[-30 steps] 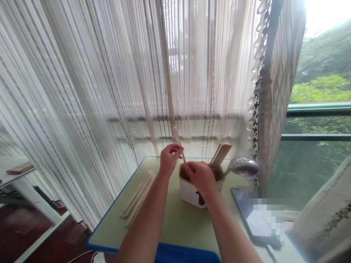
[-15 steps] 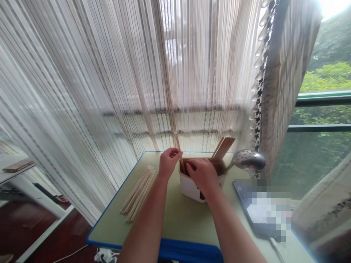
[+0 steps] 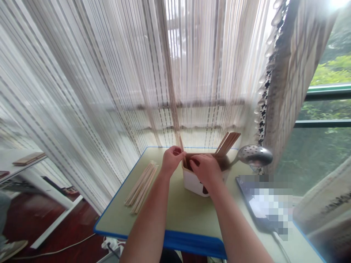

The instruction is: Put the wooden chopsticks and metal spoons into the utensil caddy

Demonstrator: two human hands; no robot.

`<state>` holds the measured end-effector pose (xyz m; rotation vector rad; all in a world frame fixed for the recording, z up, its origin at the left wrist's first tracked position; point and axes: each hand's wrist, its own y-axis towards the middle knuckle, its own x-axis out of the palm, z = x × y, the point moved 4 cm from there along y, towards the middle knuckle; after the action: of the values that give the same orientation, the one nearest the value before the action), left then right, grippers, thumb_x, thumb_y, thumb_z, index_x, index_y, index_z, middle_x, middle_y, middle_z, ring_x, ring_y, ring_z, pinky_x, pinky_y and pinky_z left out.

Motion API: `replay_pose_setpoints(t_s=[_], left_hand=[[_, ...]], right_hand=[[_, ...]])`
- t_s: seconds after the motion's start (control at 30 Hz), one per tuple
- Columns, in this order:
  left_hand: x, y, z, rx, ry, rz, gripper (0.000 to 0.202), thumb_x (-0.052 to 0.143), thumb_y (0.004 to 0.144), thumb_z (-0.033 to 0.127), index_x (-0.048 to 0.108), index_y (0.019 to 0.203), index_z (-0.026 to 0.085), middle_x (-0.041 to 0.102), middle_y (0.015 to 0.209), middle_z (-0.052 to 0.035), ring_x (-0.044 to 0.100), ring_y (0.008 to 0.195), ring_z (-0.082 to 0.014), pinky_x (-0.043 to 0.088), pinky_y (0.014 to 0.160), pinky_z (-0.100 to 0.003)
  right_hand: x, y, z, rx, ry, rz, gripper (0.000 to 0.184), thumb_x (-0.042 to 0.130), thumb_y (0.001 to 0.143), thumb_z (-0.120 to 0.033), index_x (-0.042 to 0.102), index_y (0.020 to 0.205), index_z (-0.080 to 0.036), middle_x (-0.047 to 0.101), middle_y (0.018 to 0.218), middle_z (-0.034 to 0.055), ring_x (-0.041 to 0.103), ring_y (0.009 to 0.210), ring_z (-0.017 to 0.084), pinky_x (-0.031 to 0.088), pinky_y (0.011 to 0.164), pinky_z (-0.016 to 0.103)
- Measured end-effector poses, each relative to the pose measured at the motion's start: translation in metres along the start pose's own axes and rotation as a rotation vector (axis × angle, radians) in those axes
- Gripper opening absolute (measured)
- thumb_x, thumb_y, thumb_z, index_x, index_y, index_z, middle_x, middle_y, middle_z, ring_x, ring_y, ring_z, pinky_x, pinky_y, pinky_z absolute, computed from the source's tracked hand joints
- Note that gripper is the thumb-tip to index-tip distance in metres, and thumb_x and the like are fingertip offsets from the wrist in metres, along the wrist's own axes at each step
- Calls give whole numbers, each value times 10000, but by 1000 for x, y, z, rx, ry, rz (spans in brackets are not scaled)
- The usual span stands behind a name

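A white utensil holder (image 3: 192, 183) with a brown inside stands on the small table. My left hand (image 3: 172, 159) is closed, pinching a thin wooden chopstick (image 3: 181, 143) that stands upright at the holder's left corner. Over the holder's opening is my right hand (image 3: 207, 168), its fingers curled down inside; whatever they grip is hidden. A bunch of chopsticks (image 3: 228, 143) leans out of the back right of the holder. Beside it, a metal slotted ladle (image 3: 255, 155) sticks out to the right. Several wrapped chopsticks (image 3: 141, 187) lie on the table left of my left forearm.
The pale green table (image 3: 115, 219) has a blue edge. A tablet (image 3: 255, 204), partly blurred out, lies at the right with a cable attached. String curtains (image 3: 123, 73) hang just behind the table. On the left stands a white desk (image 3: 26, 160); a person's shoe (image 3: 13, 249) shows below.
The view has shifted slightly, so the table and holder sit a bit further right and higher. Both hands keep nearly the same place at the holder, the left still pinching the chopstick.
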<state>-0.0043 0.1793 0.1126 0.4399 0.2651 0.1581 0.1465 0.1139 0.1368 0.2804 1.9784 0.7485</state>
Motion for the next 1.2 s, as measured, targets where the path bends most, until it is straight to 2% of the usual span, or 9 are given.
replay_pose_setpoints(t_s=[0.23, 0.37, 0.53, 0.7, 0.9, 0.97, 1.1, 1.2], left_hand=[[-1, -3, 7, -19, -100, 2, 255, 649, 670, 391, 654, 762, 153, 643, 680, -22, 590, 611, -119, 458, 579, -224], [-3, -5, 12, 21, -106, 40, 273, 651, 673, 392, 675, 805, 155, 646, 670, -23, 566, 582, -106, 443, 539, -212], [-2, -6, 15, 44, -111, 6, 311, 662, 667, 400, 686, 850, 150, 638, 653, -22, 540, 538, -95, 439, 490, -207], [-4, -6, 17, 46, -245, 3, 396, 703, 638, 379, 653, 948, 138, 671, 794, -47, 581, 589, -97, 512, 563, -241], [-5, -6, 17, 57, -313, -46, 334, 705, 648, 341, 662, 894, 119, 683, 879, -82, 631, 691, -130, 544, 702, -304], [-5, -6, 16, 63, -307, -25, 319, 697, 659, 341, 667, 885, 117, 688, 868, -86, 641, 721, -148, 550, 712, -321], [-8, -7, 18, 124, -260, 86, 327, 688, 673, 345, 667, 914, 124, 692, 826, -77, 643, 691, -153, 555, 670, -316], [-7, -8, 22, 175, -202, 131, 322, 679, 684, 347, 672, 934, 144, 692, 875, -76, 648, 775, -163, 545, 725, -307]], right_hand=[[0, 0, 1, 21, 9, -5, 221, 483, 823, -277, 697, 845, -228, 694, 846, 32, 555, 844, 191, 391, 774, 290], [1, 0, 2, 29, 20, 8, 238, 468, 831, -291, 695, 825, -218, 692, 855, 40, 555, 840, 190, 392, 783, 293], [0, 0, 3, 39, 32, 14, 244, 462, 832, -287, 695, 838, -214, 691, 853, 46, 560, 853, 198, 398, 778, 300], [-1, 0, 3, 52, 48, 16, 240, 470, 826, -289, 698, 841, -216, 691, 852, 47, 560, 861, 201, 399, 794, 308], [-1, -1, 5, 54, 62, 17, 227, 477, 824, -283, 693, 805, -216, 689, 850, 38, 553, 864, 196, 399, 786, 296], [-1, -1, 5, 56, 65, 17, 224, 478, 824, -282, 691, 799, -215, 689, 842, 36, 553, 860, 195, 399, 782, 293], [-1, -1, 5, 59, 62, 28, 228, 476, 826, -281, 691, 800, -210, 688, 842, 42, 554, 867, 196, 397, 793, 295], [-1, -1, 4, 61, 51, 23, 230, 476, 825, -282, 692, 799, -209, 688, 835, 44, 554, 865, 203, 395, 789, 299]])
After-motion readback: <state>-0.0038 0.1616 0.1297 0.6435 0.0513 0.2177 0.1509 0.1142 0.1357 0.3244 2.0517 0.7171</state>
